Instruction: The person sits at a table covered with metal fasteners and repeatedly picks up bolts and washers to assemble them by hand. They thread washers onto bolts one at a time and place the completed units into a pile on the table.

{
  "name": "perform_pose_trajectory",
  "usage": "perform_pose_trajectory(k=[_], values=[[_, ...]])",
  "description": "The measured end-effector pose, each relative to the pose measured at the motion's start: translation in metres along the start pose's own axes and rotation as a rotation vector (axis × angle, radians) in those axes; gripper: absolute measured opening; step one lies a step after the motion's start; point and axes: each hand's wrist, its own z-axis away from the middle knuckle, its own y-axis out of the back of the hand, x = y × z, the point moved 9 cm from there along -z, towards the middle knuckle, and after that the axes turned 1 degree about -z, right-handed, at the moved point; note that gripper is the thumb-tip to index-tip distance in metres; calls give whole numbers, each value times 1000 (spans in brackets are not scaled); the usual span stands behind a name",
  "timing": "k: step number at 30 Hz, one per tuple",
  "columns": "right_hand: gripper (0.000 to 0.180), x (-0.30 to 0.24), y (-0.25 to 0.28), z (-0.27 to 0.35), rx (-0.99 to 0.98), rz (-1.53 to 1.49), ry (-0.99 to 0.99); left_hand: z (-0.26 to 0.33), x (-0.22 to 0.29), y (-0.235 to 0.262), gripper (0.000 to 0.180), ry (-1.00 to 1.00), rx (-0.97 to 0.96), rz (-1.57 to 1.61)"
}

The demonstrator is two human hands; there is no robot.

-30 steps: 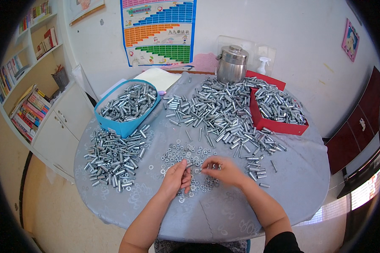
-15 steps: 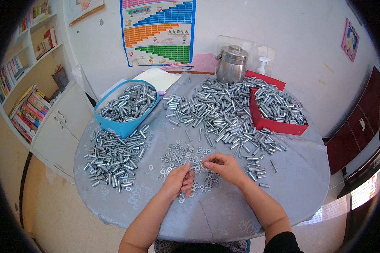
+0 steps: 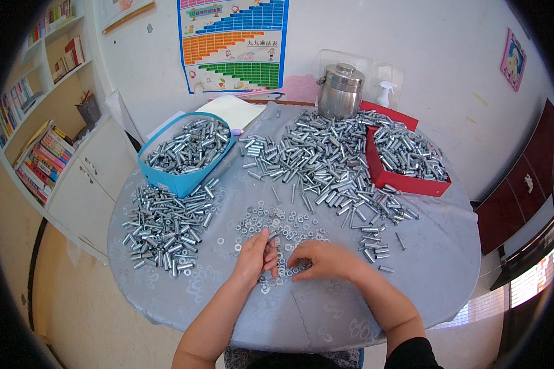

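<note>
Near the middle of the table, my left hand [image 3: 255, 257] is closed around a silver metal bolt with a sleeve [image 3: 274, 235], whose end sticks out past the thumb and index finger. To its right, my right hand [image 3: 327, 261] is low over the loose nuts and washers [image 3: 291, 223], its thumb and fingers bent and apart. Some nuts show in the gap between them. Its other fingertips are partly hidden behind the hand. The small nuts and flat washers spread around and beyond both hands.
At left stands a blue basket [image 3: 184, 182] full of metal sleeves, with a pile of bolts and sleeves [image 3: 166, 227] before it. A larger pile [image 3: 326, 154] lies at the back, beside a red box [image 3: 406, 183] of similar parts and a steel pot [image 3: 340, 92].
My right hand has moved down and nearer to me, from beside the left fingertips to the nuts and washers. My left hand still holds the bolt. The view has shifted slightly.
</note>
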Motion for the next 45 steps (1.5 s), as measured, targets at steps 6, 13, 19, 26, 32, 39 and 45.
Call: perform_pose_trajectory(k=[6, 13, 19, 26, 32, 39, 45], values=[[20, 7, -15, -3, 16, 83, 3, 1, 0, -4, 38, 14, 5, -39], [21, 27, 45, 8, 539, -331, -87, 4, -2, -11, 37, 51, -55, -92], [21, 20, 43, 5, 543, -358, -5, 6, -7, -15, 36, 91, -115, -138], [15, 31, 32, 5, 410, -131, -113, 7, -7, -21, 37, 56, -149, -228], [26, 33, 35, 7, 573, -371, -180, 8, -3, -20, 37, 23, -124, -157], [28, 29, 27, 5, 453, -433, -150, 5, 1, -9, 38, 6, -25, -89], [27, 35, 27, 8, 450, -515, -218, 5, 0, -10, 38, -3, -14, -110]])
